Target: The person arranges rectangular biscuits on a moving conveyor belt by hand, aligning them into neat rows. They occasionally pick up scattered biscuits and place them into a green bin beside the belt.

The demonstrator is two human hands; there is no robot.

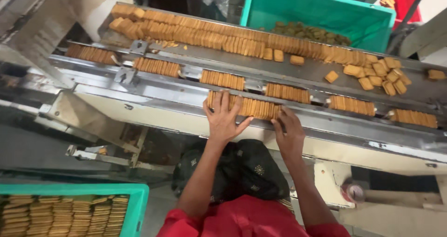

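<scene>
Head view, item list. Our left hand: fingers spread wide, palm flat on left end of upright-packed row of tan square biscuits in nearest steel conveyor channel. Our right hand: fingers curled, pressing right end; the two hands bracket the row, so biscuits stay on edge. Further identical stacks sit in slots beyond. Loose biscuits scattered on upper belt. Teal plastic crate of stacked biscuits, lower left.
</scene>
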